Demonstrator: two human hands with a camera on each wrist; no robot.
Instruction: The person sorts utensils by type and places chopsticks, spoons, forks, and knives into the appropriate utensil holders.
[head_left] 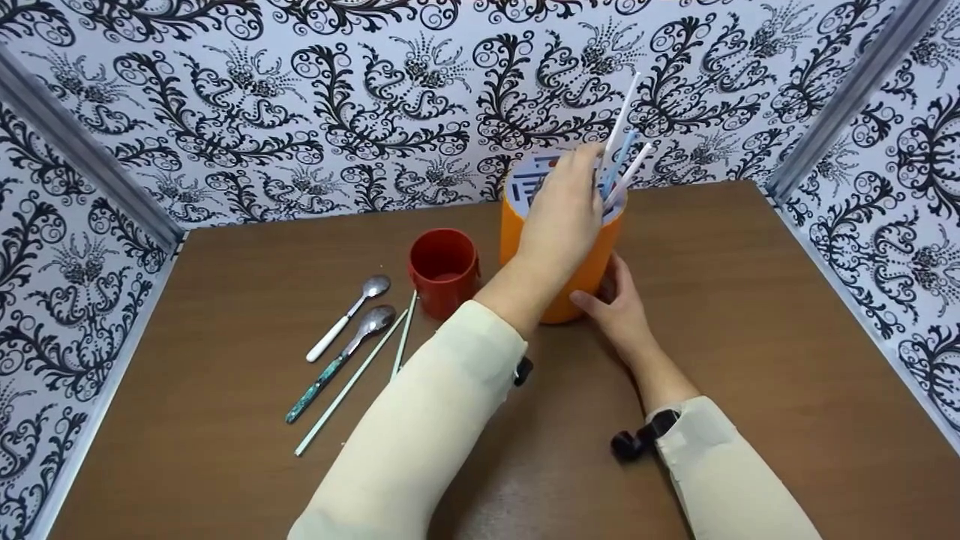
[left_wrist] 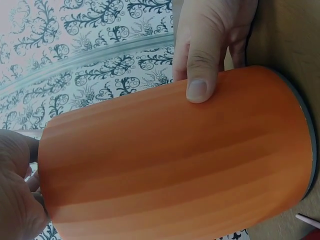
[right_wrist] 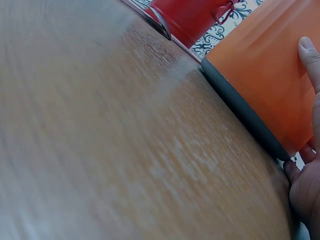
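Note:
An orange knife block (head_left: 559,300) with a slotted pale top stands at the back, right of centre. My left hand (head_left: 566,206) is over its top, fingers bent down beside the slots and pinching a white chopstick (head_left: 622,112) that rises higher than its neighbours. A blue stick (head_left: 621,157) and another pale stick (head_left: 634,171) poke out of the block just to the right. Low on the block's right side, my right hand (head_left: 622,307) grips it, thumb (left_wrist: 198,90) on the orange wall and fingers round behind. The left fingertips are partly hidden.
Left of the block stands a red cup (head_left: 444,277). Two spoons lie further left, one white-handled (head_left: 330,337) and one teal-handled (head_left: 319,390). Beside them are two pale green chopsticks (head_left: 352,381), partly covered by my left sleeve (head_left: 420,420). Patterned walls (head_left: 337,112) enclose the table.

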